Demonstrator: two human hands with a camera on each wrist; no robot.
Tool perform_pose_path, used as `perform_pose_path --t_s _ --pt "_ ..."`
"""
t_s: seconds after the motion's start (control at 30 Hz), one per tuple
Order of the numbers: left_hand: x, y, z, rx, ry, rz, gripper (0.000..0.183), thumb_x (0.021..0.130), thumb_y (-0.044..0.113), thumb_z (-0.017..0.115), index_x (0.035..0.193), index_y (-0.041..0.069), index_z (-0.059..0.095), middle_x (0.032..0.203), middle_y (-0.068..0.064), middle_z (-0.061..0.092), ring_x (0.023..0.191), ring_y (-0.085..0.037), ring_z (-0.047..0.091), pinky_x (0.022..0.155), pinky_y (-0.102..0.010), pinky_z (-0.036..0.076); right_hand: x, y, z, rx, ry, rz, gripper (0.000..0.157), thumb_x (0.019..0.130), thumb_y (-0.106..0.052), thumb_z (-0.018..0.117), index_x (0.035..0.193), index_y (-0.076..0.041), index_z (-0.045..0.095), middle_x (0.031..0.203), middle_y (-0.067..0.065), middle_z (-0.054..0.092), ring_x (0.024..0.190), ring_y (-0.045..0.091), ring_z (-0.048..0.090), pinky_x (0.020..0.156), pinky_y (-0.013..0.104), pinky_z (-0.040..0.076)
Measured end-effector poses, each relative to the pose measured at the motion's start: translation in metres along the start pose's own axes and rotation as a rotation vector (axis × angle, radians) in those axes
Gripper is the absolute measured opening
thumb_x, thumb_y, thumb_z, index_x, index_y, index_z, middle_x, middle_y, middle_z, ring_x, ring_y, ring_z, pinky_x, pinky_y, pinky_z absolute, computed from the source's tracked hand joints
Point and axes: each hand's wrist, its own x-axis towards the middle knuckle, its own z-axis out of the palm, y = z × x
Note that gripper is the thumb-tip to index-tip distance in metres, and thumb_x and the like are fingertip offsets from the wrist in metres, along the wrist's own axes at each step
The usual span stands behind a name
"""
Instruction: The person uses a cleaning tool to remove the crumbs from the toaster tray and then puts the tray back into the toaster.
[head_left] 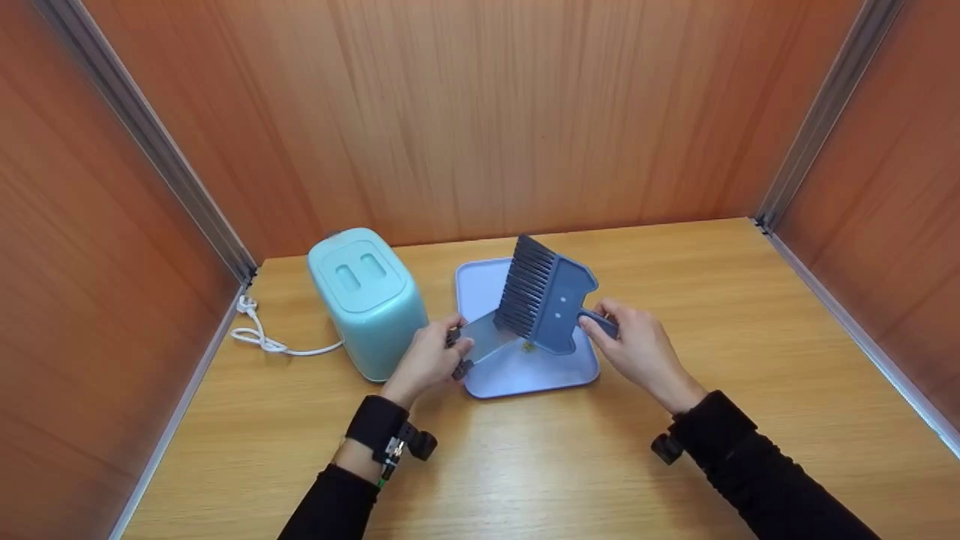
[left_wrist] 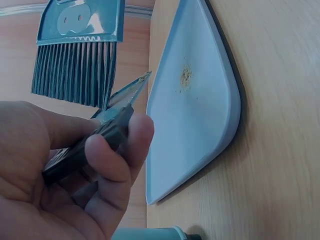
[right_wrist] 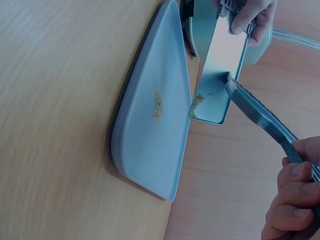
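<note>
My left hand (head_left: 431, 356) grips the dark end of a narrow metal crumb tray (right_wrist: 217, 65), held tilted above a lavender tray (head_left: 540, 379). Some tan crumbs (right_wrist: 198, 100) lie at the crumb tray's far end. A small heap of crumbs (left_wrist: 185, 77) sits on the lavender tray below. In my right hand (head_left: 637, 345) is the handle of a blue-grey brush (head_left: 562, 304). Its bristles meet the inside of the crumb tray in the right wrist view. From the head view the brush hides part of the crumb tray.
Left of the lavender tray stands a mint-green toaster (head_left: 382, 322). Its white cord (head_left: 304, 352) and plug lie on the wooden table (head_left: 540, 465) beside it. Wood-grain panels (head_left: 465, 120) enclose the table at the back and both sides.
</note>
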Motion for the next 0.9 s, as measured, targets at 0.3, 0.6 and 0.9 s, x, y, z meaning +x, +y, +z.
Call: perform_pose_path --t_s 0.3,0.6,0.9 --pt "-0.001 0.000 -0.001 -0.038 -0.004 -0.030 0.013 0.111 0.014 0.060 0.122 0.014 0.065 0.109 -0.013 0.067 0.078 -0.021 0.069 0.070 -0.040 0.064 0.000 0.006 0.002 -0.158 0.012 -0.029 0.021 0.105 -0.030 0.071 0.097 -0.011 0.069 0.076 0.004 0.064 0.068 0.019 0.057 0.058 0.028 0.042" --pt "-0.001 0.002 0.000 0.130 0.080 0.008 0.022 0.109 0.015 0.062 0.131 0.015 0.067 0.125 -0.010 0.073 0.101 -0.022 0.070 0.080 -0.037 0.062 -0.002 0.011 -0.014 -0.202 0.011 0.006 0.022 0.105 -0.030 0.071 0.102 -0.009 0.071 0.077 0.005 0.069 0.068 0.020 0.060 0.061 0.028 0.048" --pt "-0.004 0.008 0.004 0.322 0.159 0.096 0.014 0.109 0.017 0.064 0.122 0.015 0.066 0.112 -0.009 0.075 0.088 -0.022 0.071 0.070 -0.037 0.060 -0.012 -0.005 -0.004 -0.021 0.017 -0.094 0.021 0.104 -0.031 0.072 0.096 -0.012 0.068 0.074 0.002 0.063 0.067 0.016 0.056 0.056 0.024 0.041"
